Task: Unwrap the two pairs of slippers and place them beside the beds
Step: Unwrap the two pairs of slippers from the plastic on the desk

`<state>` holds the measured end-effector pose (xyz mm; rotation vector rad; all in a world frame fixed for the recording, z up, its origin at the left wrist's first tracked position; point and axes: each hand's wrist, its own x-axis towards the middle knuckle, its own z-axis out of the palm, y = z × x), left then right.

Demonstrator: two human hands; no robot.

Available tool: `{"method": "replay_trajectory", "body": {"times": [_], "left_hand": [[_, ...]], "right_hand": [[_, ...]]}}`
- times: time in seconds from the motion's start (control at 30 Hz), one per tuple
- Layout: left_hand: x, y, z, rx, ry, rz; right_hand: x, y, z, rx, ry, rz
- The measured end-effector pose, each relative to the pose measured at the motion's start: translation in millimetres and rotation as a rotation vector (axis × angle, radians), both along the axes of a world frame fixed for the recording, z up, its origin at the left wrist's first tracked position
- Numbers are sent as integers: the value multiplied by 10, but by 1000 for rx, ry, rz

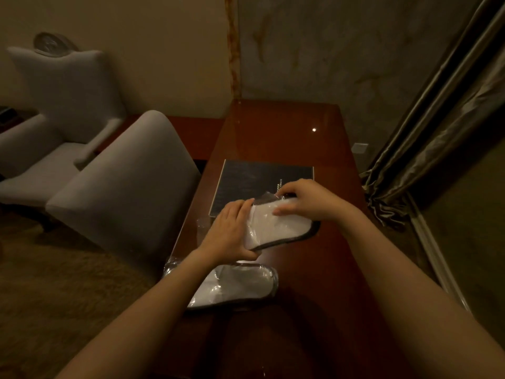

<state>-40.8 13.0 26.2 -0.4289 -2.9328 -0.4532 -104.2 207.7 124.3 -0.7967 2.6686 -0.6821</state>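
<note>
A person is standing at the near end of a glossy reddish wooden desk (278, 127), with both bare forearms reaching out over it. The left hand (232, 232) is gripping the near left edge of a white slipper pack (281, 225), its fingers curled around that edge and the thumb lying on top. The right hand (306, 199) is pressing down on the far right part of the same pack, with its fingers bent and pinching the crinkled clear wrapper (269, 196) at the far end. This pack is showing a dark trim along its near and right rim, and it is lying partly over the near edge of a dark folder (251, 184) that is resting flat on the desk. A second wrapped slipper pair (240, 283) is lying on the desk nearer to the person, just under the left forearm, with its plastic covering glinting. To the left, a pale upholstered chair (125, 195) is standing close beside the desk, and a second pale armchair (54, 110) is sitting farther off to the left. On the right, heavy curtains (448, 127) are hanging down beside the desk's right side.
</note>
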Motion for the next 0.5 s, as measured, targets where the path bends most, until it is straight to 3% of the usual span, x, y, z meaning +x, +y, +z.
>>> {"method": "replay_trajectory", "body": {"times": [0.23,0.4,0.5], "left_hand": [[-233,-34,87,87,31,6],[-210,-309,-115,54,-26,111],[-263,-321,-210,24,-26,168]], "right_hand": [[-17,137,351,-178,-43,-111],[-96,527,800,-310,-5,-285],[-152,692,938,-487,38,-427]]}}
